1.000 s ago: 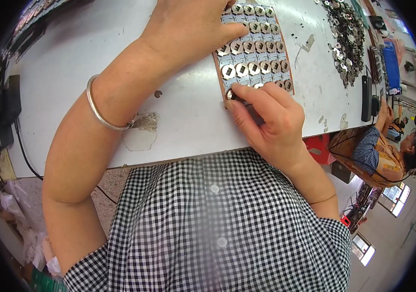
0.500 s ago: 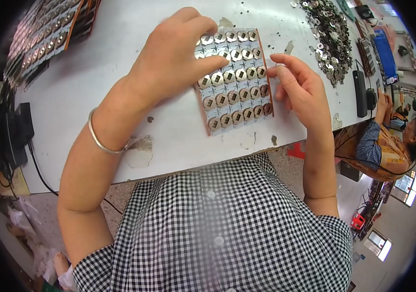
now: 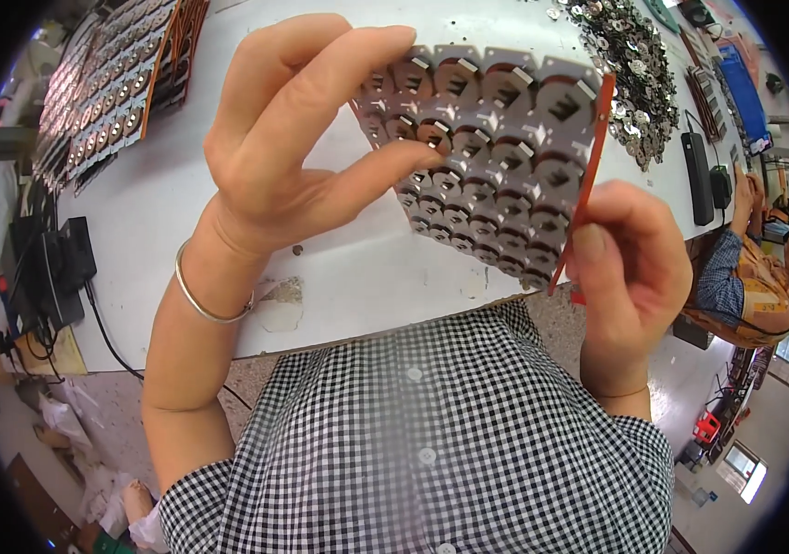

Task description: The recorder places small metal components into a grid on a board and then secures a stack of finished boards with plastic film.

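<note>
A panel of small circuit boards [image 3: 477, 166], set with rows of round metal discs, is raised off the table and tilted, its orange-brown edge to the right. My right hand [image 3: 634, 268] pinches that edge between thumb and bent fingers. In front of the panel's upper left part is my left hand [image 3: 293, 138], thumb and forefinger stretched wide apart. Its forefinger tip overlaps the panel's top edge and its thumb crosses the discs; I cannot tell whether either touches. The left hand hides the panel's upper left corner.
Stacked similar panels [image 3: 117, 92] stand at the far left of the white table [image 3: 348, 286]. A heap of loose metal discs [image 3: 630, 74] lies at the far right, near a black power strip [image 3: 697, 175]. Black adapters with cables [image 3: 57, 268] sit at the left edge. A co-worker [image 3: 750, 286] is at right.
The panel has gone from lying on the table to being lifted and tilted. My right hand has closed on its right edge. My left hand has moved left with its fingers spread wider.
</note>
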Tool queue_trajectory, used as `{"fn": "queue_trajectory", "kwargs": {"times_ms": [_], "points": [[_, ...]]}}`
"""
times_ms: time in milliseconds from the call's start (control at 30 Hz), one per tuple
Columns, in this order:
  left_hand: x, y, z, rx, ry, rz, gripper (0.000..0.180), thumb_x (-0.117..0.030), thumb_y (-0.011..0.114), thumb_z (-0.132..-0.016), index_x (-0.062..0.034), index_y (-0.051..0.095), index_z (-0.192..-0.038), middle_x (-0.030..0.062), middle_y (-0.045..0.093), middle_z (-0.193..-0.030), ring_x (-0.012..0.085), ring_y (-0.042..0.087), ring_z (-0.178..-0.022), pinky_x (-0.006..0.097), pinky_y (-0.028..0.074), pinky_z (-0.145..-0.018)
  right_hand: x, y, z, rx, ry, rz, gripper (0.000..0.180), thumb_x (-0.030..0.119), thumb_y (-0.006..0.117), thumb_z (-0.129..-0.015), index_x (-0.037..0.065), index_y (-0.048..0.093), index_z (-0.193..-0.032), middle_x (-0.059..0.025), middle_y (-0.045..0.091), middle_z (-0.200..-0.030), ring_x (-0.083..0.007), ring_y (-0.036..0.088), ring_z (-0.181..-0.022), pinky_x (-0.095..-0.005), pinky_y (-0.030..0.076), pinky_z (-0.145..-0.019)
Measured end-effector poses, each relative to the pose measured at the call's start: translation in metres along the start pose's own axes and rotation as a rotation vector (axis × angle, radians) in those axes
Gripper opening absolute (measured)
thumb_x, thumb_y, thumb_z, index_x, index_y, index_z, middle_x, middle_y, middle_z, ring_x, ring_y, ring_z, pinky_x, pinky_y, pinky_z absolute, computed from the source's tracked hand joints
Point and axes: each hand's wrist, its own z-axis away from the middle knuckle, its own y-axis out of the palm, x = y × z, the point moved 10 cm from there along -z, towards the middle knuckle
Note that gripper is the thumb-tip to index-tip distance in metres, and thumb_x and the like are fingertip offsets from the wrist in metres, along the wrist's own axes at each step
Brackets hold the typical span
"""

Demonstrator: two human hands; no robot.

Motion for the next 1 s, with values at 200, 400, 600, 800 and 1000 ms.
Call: {"fn": "queue_trajectory", "kwargs": {"times_ms": [200, 400, 600, 800, 1000], "points": [[0.01, 0.006, 0.008, 0.034, -0.03, 0.119, 0.075, -0.021, 0.093, -0.072, 0.0097, 0.059, -0.131, 0.018, 0.057, -0.126, 0.0279, 0.065, -0.109, 0.037, 0.057, -0.096, 0.021, 0.013, 0.0, 0.112, -0.203, 0.101, 0.022, -0.008, 0.066, -0.092, -0.006, 0.067, -0.114, -0.0119, 0.07, -0.1, -0.0121, 0.064, -0.078, -0.0232, 0.052, -0.067], [0.021, 0.009, 0.012, 0.08, -0.075, 0.246, 0.072, -0.014, 0.089, -0.077, 0.0108, 0.053, -0.134, 0.0188, 0.055, -0.129, 0.0314, 0.063, -0.117, 0.041, 0.054, -0.102, 0.025, 0.033, 0.0, 0.277, -0.13, 0.117, 0.025, -0.002, 0.065, -0.096, -0.006, 0.061, -0.12, -0.0129, 0.067, -0.11, -0.0154, 0.063, -0.092, -0.0269, 0.051, -0.08], [0.032, 0.005, 0.01, -0.068, -0.09, 0.293, 0.07, -0.014, 0.094, -0.06, 0.0012, 0.066, -0.122, 0.0142, 0.067, -0.114, 0.0249, 0.066, -0.101, 0.034, 0.057, -0.085, 0.02, 0.038, -0.005, 0.261, -0.142, 0.04, 0.025, -0.003, 0.066, -0.095, -0.006, 0.061, -0.12, -0.014, 0.066, -0.111, -0.0157, 0.064, -0.089, -0.0282, 0.053, -0.076], [0.038, 0.01, 0.011, -0.081, -0.169, 0.379, 0.069, -0.012, 0.094, -0.062, 0.0013, 0.065, -0.123, 0.0145, 0.066, -0.116, 0.0235, 0.065, -0.103, 0.033, 0.057, -0.087, 0.017, 0.044, -0.01, 0.321, -0.137, -0.044, 0.028, -0.007, 0.067, -0.093, -0.009, 0.061, -0.12, -0.0147, 0.065, -0.11, -0.0129, 0.064, -0.082, -0.0227, 0.053, -0.069], [0.04, 0.011, 0.013, -0.064, -0.193, 0.418, 0.071, -0.011, 0.094, -0.062, 0.0013, 0.063, -0.125, 0.0143, 0.066, -0.116, 0.0235, 0.065, -0.104, 0.034, 0.056, -0.087, 0.02, 0.044, -0.01, 0.293, -0.196, -0.067, 0.029, -0.008, 0.068, -0.091, -0.01, 0.062, -0.119, -0.014, 0.066, -0.109, -0.012, 0.063, -0.082, -0.0232, 0.052, -0.069]]}}
